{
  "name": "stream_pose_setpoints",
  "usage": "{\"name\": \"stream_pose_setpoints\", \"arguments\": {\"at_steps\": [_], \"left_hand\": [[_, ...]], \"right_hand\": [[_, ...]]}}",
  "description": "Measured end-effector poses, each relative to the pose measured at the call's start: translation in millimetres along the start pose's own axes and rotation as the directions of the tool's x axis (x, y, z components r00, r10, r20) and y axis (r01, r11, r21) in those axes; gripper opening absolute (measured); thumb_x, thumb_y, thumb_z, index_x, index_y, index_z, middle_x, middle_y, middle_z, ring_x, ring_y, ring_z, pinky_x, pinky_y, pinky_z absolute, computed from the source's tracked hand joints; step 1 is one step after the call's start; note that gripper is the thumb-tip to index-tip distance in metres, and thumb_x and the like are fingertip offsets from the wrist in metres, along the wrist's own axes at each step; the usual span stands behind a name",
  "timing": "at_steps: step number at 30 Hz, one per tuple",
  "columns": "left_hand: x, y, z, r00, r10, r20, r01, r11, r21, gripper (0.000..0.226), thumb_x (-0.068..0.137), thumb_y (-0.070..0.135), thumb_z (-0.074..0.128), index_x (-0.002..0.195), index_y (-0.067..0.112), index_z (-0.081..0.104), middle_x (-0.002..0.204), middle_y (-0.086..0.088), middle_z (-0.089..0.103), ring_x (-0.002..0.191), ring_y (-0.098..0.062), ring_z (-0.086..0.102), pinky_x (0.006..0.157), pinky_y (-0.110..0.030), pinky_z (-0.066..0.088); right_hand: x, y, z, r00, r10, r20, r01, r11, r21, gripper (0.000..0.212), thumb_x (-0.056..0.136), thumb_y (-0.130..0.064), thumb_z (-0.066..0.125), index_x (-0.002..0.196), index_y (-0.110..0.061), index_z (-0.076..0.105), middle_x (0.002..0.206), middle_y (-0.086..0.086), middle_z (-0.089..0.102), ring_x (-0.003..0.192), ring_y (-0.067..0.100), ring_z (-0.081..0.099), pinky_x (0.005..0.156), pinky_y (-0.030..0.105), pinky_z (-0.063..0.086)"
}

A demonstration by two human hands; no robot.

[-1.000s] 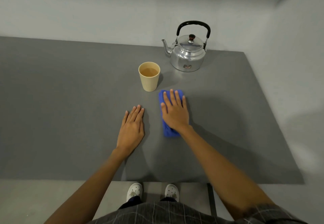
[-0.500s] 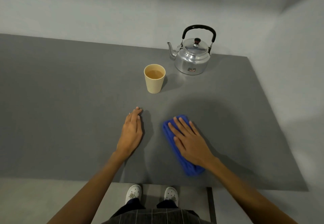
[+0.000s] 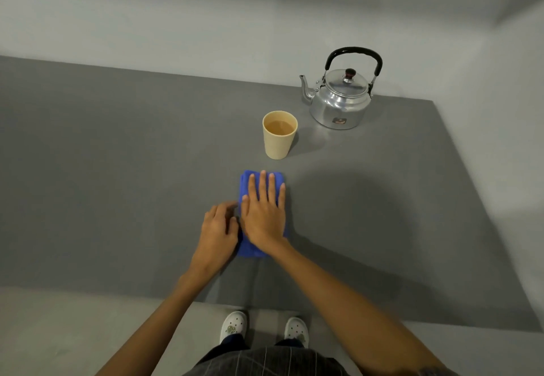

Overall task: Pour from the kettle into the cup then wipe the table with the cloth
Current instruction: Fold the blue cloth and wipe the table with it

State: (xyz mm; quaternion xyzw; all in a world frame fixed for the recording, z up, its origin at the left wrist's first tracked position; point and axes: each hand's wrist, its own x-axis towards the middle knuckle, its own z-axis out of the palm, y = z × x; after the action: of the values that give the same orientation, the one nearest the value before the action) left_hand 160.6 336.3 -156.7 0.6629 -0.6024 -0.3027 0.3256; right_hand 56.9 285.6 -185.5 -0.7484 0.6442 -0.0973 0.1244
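Note:
A folded blue cloth [image 3: 246,182] lies on the grey table [image 3: 117,169], just in front of the cup. My right hand [image 3: 265,214] lies flat on the cloth with its fingers spread, pressing it onto the table and covering most of it. My left hand [image 3: 217,234] rests on the table against the cloth's left edge, fingers slightly curled and holding nothing. The beige cup [image 3: 278,144] stands upright beyond the cloth and holds a brownish liquid. A silver kettle [image 3: 338,105] with a black handle stands at the back right, its spout pointing left.
A pale wall runs along the table's far edge and right side. The table's near edge [image 3: 147,296] is close to my body, with my white shoes [image 3: 232,327] on the floor below it.
My right hand has slid the cloth from the right front of the table to the left and forward, up against my left hand. My left hand's fingers have curled a little.

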Motion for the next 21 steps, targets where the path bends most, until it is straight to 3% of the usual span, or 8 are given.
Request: {"name": "stream_pose_setpoints", "arguments": {"at_steps": [2, 5, 9, 11, 14, 16, 18, 21], "left_hand": [[-0.6, 3.5, -2.0, 0.997, -0.074, 0.033, 0.074, 0.997, -0.024, 0.032, 0.09, 0.002, 0.046, 0.12, 0.005, 0.053, 0.119, -0.013, 0.058, 0.105, -0.024, 0.055, 0.09, -0.027, 0.041], [-0.5, 14.8, -0.4, 0.969, -0.218, 0.114, 0.224, 0.974, -0.042, 0.039, 0.089, 0.015, 0.056, 0.124, 0.002, 0.046, 0.123, -0.018, 0.054, 0.103, -0.026, 0.056, 0.089, -0.033, 0.046], [0.3, 32.4, 6.4, 0.914, -0.348, 0.209, 0.358, 0.934, -0.014, 0.056, 0.079, 0.021, 0.072, 0.117, -0.007, 0.042, 0.121, -0.024, 0.049, 0.103, -0.033, 0.053, 0.077, -0.032, 0.042], [3.9, 39.2, 7.0, 0.873, -0.422, 0.247, 0.441, 0.897, -0.025, 0.059, 0.075, 0.018, 0.076, 0.115, -0.009, 0.041, 0.118, -0.025, 0.049, 0.1, -0.036, 0.056, 0.073, -0.033, 0.045], [9.1, 44.6, 5.9, 0.826, -0.479, 0.297, 0.5, 0.866, 0.006, 0.052, 0.074, 0.016, 0.076, 0.11, -0.01, 0.048, 0.107, -0.024, 0.053, 0.093, -0.035, 0.059, 0.073, -0.036, 0.048], [10.0, 46.6, 4.5, 0.808, -0.485, 0.334, 0.513, 0.858, 0.005, 0.031, 0.076, 0.017, 0.072, 0.092, -0.004, 0.055, 0.088, -0.017, 0.056, 0.074, -0.03, 0.058, 0.064, -0.036, 0.046], [8.2, 49.3, 0.5, 0.797, -0.486, 0.359, 0.525, 0.851, -0.013, 0.022, 0.079, 0.019, 0.067, 0.077, 0.001, 0.055, 0.069, -0.011, 0.053, 0.058, -0.022, 0.049, 0.056, -0.033, 0.042], [4.6, 46.9, -6.4, 0.822, -0.463, 0.333, 0.493, 0.87, -0.008, 0.027, 0.081, 0.02, 0.062, 0.094, -0.005, 0.063, 0.083, -0.018, 0.063, 0.073, -0.028, 0.056, 0.067, -0.034, 0.044]], "right_hand": [[7.0, -10.5, -3.5, 0.999, 0.022, 0.036, -0.023, 0.999, 0.034, 0.054, 0.101, -0.035, 0.022, 0.15, -0.013, 0.014, 0.16, 0.013, 0.012, 0.148, 0.031, 0.003, 0.119, 0.051, -0.004], [27.5, -10.3, -24.5, 1.0, 0.0, 0.002, 0.0, 0.999, 0.038, 0.051, 0.099, -0.041, 0.033, 0.136, -0.007, 0.038, 0.143, 0.017, 0.042, 0.135, 0.032, 0.028, 0.117, 0.05, 0.012], [54.4, -5.2, -49.6, 0.973, -0.102, 0.205, 0.098, 0.995, 0.034, 0.075, 0.092, -0.053, 0.043, 0.147, -0.011, 0.015, 0.145, 0.015, 0.038, 0.134, 0.032, 0.027, 0.109, 0.05, 0.022], [64.8, -4.8, -59.2, 0.947, -0.097, 0.306, 0.116, 0.992, -0.045, 0.078, 0.088, -0.058, 0.047, 0.145, -0.012, 0.021, 0.143, 0.016, 0.038, 0.135, 0.033, 0.024, 0.108, 0.054, 0.021], [78.7, -4.3, -73.7, 0.881, -0.071, 0.467, 0.157, 0.976, -0.149, 0.068, 0.084, -0.06, 0.053, 0.129, -0.011, 0.043, 0.133, 0.014, 0.047, 0.126, 0.032, 0.035, 0.101, 0.05, 0.03], [86.5, -4.6, -83.7, 0.819, -0.094, 0.566, 0.187, 0.976, -0.109, 0.063, 0.085, -0.053, 0.059, 0.123, -0.004, 0.051, 0.126, 0.016, 0.056, 0.107, 0.028, 0.048, 0.09, 0.039, 0.039], [92.5, -4.8, -93.1, 0.767, -0.132, 0.628, 0.196, 0.98, -0.033, 0.054, 0.087, -0.041, 0.063, 0.115, 0.005, 0.058, 0.121, 0.019, 0.062, 0.091, 0.027, 0.052, 0.076, 0.031, 0.039], [97.9, -4.5, -104.5, 0.774, -0.146, 0.616, 0.156, 0.987, 0.038, 0.039, 0.088, -0.035, 0.064, 0.096, 0.003, 0.059, 0.107, 0.019, 0.063, 0.079, 0.024, 0.05, 0.06, 0.025, 0.036]]}}
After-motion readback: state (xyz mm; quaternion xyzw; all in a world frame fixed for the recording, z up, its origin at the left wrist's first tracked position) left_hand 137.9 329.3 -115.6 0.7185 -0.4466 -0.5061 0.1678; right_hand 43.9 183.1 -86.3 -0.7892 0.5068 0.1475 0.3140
